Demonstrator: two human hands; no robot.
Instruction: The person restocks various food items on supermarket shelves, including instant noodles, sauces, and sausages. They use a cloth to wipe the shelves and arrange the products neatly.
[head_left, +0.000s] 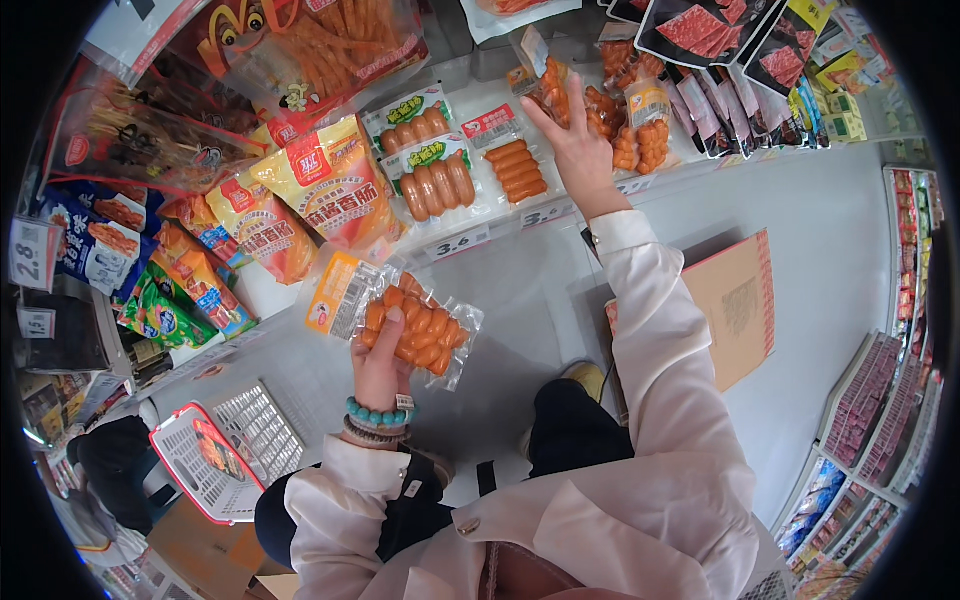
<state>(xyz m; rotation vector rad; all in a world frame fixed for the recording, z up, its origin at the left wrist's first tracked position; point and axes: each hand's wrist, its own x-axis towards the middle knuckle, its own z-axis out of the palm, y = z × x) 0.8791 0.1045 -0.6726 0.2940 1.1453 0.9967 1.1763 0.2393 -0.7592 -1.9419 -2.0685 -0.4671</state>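
My left hand (382, 367) grips clear vacuum packs of small orange-brown sausages (416, 326) with a yellow label, held over the floor in front of the shelf. My right hand (585, 154) reaches over the shelf's front edge, its index and middle fingers spread apart. Just beyond those fingers stands a similar sausage pack (553, 88), and more sausage packs (651, 124) lie to the right of the hand. Left of it lies a flat pack of orange sausages (516, 171), beside two packs of thicker sausages (437, 186). Whether my right fingertips touch a pack, I cannot tell.
Yellow sausage bags (330, 184) fill the shelf's left part; dark meat-snack packs (720, 112) stand at right. A grey shopping basket with a red rim (244, 480) is on the floor at lower left. A cardboard box (727, 307) lies right of my right arm. A person (112, 465) is at far left.
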